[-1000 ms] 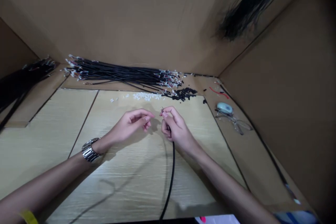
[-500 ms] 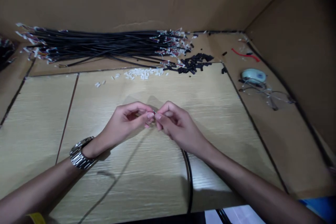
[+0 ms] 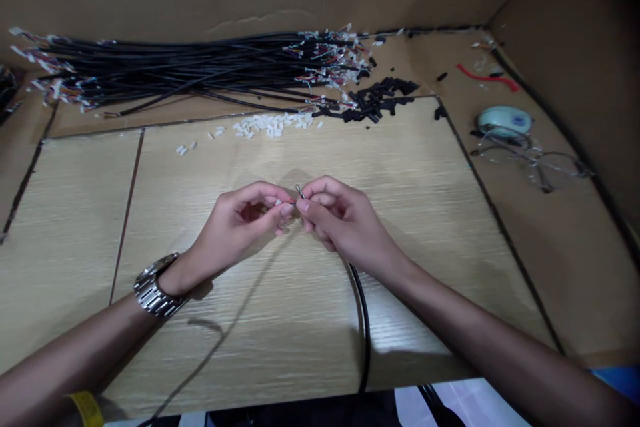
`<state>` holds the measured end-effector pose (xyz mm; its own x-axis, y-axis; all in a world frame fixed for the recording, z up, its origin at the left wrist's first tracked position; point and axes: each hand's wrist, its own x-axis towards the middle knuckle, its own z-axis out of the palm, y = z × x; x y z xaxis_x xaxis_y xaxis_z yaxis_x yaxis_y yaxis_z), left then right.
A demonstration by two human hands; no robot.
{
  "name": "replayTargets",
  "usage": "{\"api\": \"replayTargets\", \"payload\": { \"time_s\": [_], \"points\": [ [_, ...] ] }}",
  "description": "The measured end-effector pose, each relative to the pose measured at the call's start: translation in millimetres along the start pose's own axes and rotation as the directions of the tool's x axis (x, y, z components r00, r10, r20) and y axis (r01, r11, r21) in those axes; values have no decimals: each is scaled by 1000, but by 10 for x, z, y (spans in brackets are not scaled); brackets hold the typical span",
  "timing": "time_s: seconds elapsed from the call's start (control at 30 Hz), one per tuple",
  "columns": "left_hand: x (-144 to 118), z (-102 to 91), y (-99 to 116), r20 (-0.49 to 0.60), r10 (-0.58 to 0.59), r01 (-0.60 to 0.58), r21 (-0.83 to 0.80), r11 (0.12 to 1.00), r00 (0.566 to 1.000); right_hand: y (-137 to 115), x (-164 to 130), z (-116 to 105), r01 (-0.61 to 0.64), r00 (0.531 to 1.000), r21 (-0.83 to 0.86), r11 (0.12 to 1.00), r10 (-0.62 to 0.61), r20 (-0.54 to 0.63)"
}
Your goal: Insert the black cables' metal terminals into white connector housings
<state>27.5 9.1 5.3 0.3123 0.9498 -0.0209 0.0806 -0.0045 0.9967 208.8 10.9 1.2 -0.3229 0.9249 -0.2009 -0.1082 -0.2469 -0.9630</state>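
My right hand (image 3: 347, 223) pinches the end of a black cable (image 3: 365, 327), whose length hangs down in a curve past the table's front edge. Fine stripped wires (image 3: 299, 191) stick up from between its thumb and forefinger. Close by on the left, my left hand (image 3: 245, 220) is closed in a pinch on a thin red wire (image 3: 290, 201) that runs across the small gap to the right fingertips. A small whitish piece shows at the left fingertips, too small to make out. Both hands are held over the wood-patterned tabletop (image 3: 240, 340).
Behind lies a bundle of black cables (image 3: 190, 67) with coloured wire ends. In front of it are scattered white connectors (image 3: 273, 123) and short black tubes (image 3: 383, 100). On the right are a pale green mouse (image 3: 504, 120), glasses (image 3: 537, 157) and a red strip (image 3: 487, 77).
The fingertips have moved slightly apart, and the red wire and fine wire ends now show between them. The camera view has shifted a little.
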Motion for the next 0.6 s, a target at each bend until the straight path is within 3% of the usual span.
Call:
{"api": "replayTargets", "payload": {
  "time_s": [0.5,0.6],
  "points": [
    [-15,1,-55,2,-14,14,-17,1000,1000,48,-22,29,7,999,87,996,-4,-37],
    [-14,4,-65,2,-23,23,-20,1000,1000,60,-68,44,67,997,5,998,-66,-43]
  ]
}}
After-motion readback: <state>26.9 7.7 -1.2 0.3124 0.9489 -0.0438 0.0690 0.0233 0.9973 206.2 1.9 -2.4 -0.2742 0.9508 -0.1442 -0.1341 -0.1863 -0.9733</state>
